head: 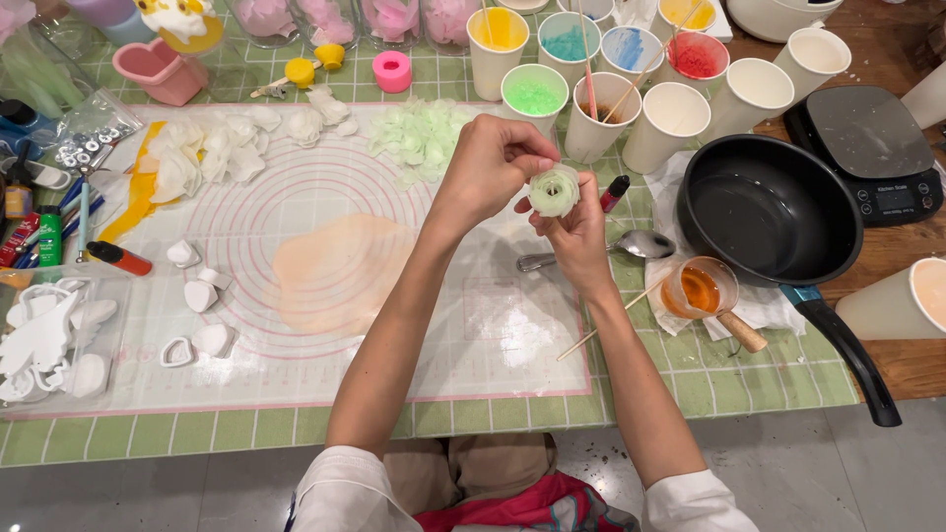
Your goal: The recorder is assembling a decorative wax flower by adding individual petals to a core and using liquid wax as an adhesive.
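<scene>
We cannot see the base of the pale green flower (555,190), which the fingers of the right hand (576,232) cover. The jars (325,20) along the top edge are cut off. The scale's screen (895,200) is too small to read. The cup (902,300) at right is cropped.

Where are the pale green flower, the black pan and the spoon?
pale green flower (554,191), head view, its petal centre.
black pan (769,212), head view, its inside bottom.
spoon (645,243), head view, its bowl.
</scene>
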